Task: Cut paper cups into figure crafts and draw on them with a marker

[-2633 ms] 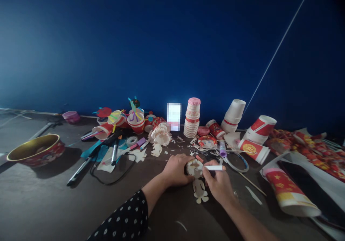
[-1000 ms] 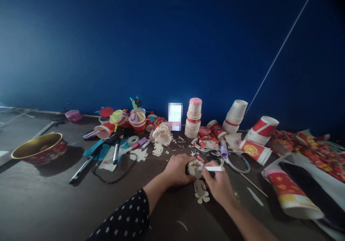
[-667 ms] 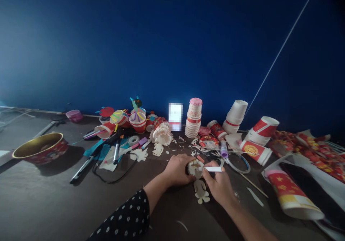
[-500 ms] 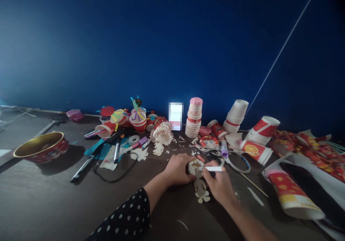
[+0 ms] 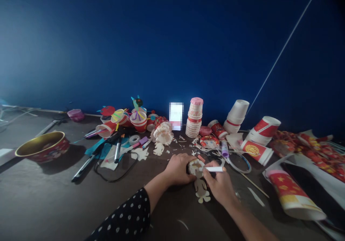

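My left hand (image 5: 178, 169) is closed around a small paper-cup craft head (image 5: 194, 166) with a fringed rim, holding it down on the dark table. My right hand (image 5: 219, 184) pinches a white marker pen (image 5: 213, 169) whose tip rests on the craft's face. A cream paper doll body (image 5: 201, 190) lies flat below the head, between my two hands.
A similar fringed doll (image 5: 162, 135) lies farther back. Stacked paper cups (image 5: 193, 118), tipped red-and-white cups (image 5: 262, 127), a gold-lined bowl (image 5: 41, 147), markers (image 5: 117, 150), tape roll (image 5: 133, 139), a black cable (image 5: 115, 172) and paper scraps clutter the table before a blue wall.
Both hands stay in place on the craft head; the marker tip shifts only slightly. The view has drifted a little.
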`<state>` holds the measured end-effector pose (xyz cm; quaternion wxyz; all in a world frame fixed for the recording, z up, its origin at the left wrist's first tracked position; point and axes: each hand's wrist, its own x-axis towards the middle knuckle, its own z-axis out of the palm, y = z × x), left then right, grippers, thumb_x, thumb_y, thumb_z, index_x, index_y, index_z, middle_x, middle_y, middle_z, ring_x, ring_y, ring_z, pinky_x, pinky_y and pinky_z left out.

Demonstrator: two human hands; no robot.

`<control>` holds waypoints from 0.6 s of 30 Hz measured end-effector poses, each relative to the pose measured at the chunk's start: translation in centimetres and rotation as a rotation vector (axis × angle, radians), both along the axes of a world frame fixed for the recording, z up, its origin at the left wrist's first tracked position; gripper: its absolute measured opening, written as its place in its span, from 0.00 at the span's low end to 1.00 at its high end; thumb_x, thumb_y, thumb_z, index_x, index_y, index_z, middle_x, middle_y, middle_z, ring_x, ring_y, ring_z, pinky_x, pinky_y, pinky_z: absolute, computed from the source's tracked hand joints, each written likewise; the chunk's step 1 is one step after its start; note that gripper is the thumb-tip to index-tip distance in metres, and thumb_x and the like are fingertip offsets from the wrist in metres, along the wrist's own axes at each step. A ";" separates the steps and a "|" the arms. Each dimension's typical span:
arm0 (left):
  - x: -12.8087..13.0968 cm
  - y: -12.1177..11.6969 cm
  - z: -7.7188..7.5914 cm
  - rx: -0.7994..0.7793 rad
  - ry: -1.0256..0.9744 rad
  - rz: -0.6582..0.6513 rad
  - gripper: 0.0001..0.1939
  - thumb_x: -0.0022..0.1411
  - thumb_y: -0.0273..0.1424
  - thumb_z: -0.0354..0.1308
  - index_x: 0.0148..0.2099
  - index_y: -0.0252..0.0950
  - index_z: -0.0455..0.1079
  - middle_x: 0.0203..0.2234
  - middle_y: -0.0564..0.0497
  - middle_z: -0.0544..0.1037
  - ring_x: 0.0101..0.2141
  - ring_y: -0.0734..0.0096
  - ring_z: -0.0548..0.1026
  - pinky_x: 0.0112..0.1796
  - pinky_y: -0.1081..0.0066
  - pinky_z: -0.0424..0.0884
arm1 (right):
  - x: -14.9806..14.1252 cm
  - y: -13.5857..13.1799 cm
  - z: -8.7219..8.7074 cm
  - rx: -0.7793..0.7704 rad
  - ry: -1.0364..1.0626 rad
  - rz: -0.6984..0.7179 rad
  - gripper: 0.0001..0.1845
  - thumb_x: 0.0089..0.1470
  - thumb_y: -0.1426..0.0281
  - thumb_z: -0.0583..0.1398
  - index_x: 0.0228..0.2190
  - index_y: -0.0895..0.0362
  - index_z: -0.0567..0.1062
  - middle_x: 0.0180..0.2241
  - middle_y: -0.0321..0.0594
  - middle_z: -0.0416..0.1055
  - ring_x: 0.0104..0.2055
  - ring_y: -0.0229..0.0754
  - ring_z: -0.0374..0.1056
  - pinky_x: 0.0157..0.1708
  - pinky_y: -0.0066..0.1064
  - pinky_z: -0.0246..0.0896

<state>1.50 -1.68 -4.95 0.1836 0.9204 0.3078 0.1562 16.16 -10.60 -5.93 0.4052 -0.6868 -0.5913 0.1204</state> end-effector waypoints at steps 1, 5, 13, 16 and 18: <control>0.0 0.0 0.0 0.000 -0.003 -0.001 0.28 0.41 0.39 0.59 0.49 0.45 0.64 0.38 0.52 0.72 0.39 0.63 0.69 0.41 0.67 0.62 | 0.0 0.0 0.0 -0.001 0.004 0.003 0.11 0.50 0.63 0.52 0.23 0.56 0.66 0.16 0.36 0.69 0.19 0.39 0.65 0.20 0.26 0.55; 0.0 0.0 0.0 0.001 0.004 0.000 0.28 0.41 0.39 0.59 0.49 0.45 0.64 0.38 0.52 0.72 0.38 0.62 0.69 0.40 0.66 0.62 | 0.0 0.0 -0.1 -0.009 0.020 0.003 0.11 0.50 0.63 0.52 0.24 0.56 0.66 0.15 0.35 0.67 0.17 0.39 0.64 0.19 0.26 0.54; 0.0 0.0 0.0 0.006 0.031 0.005 0.28 0.42 0.40 0.58 0.49 0.45 0.63 0.39 0.52 0.72 0.39 0.63 0.69 0.41 0.67 0.62 | 0.1 -0.1 -0.3 -0.002 0.025 0.006 0.11 0.50 0.63 0.52 0.23 0.56 0.66 0.14 0.33 0.66 0.17 0.38 0.63 0.19 0.25 0.55; 0.0 -0.1 0.2 0.000 0.045 0.007 0.29 0.42 0.40 0.59 0.49 0.45 0.63 0.39 0.52 0.72 0.39 0.63 0.69 0.42 0.66 0.61 | 0.1 0.0 -0.2 0.005 0.016 0.007 0.10 0.49 0.64 0.52 0.23 0.56 0.67 0.15 0.34 0.67 0.18 0.38 0.64 0.20 0.25 0.55; 0.0 -0.2 0.3 -0.002 0.046 0.011 0.29 0.41 0.40 0.59 0.49 0.45 0.63 0.39 0.52 0.72 0.39 0.62 0.69 0.41 0.66 0.62 | 0.1 0.0 -0.1 0.005 0.007 0.013 0.10 0.50 0.65 0.52 0.23 0.56 0.67 0.15 0.34 0.67 0.18 0.38 0.64 0.20 0.25 0.55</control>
